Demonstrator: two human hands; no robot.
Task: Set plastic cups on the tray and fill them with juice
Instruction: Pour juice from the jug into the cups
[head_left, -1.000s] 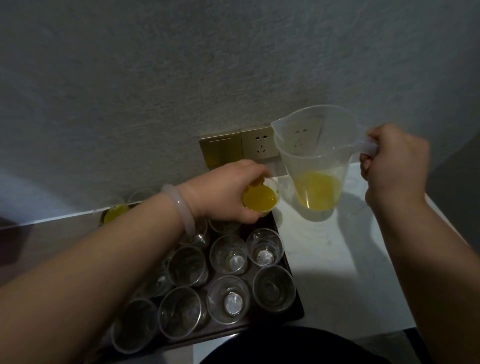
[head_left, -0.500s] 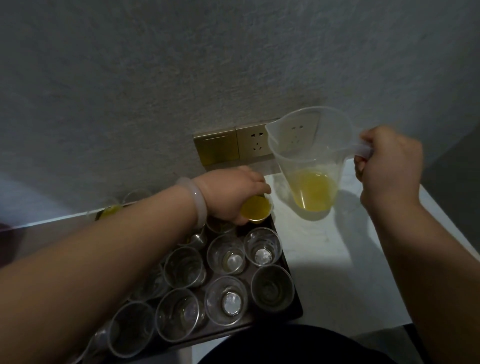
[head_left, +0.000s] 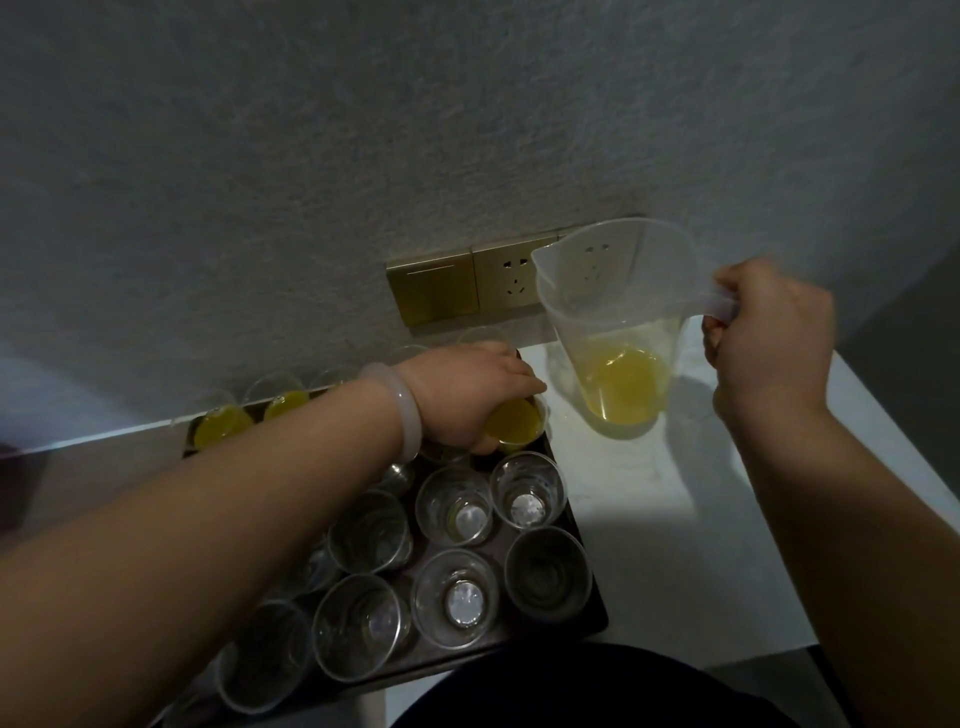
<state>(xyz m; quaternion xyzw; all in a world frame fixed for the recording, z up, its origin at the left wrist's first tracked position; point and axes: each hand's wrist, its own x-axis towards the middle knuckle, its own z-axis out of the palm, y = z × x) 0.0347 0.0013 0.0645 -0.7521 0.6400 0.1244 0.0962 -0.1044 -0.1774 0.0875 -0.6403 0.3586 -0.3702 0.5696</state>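
A juice-filled cup (head_left: 517, 427) is gripped by the left hand (head_left: 470, 397) at the dark tray's (head_left: 584, 571) upper right corner, while the jug (head_left: 613, 322) is held by its handle in the right hand (head_left: 769, 338) at centre right

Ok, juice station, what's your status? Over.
Left hand grips a full cup at the far right corner of the tray. Right hand holds the jug upright, not pouring. Left forearm crosses over the empty cups.
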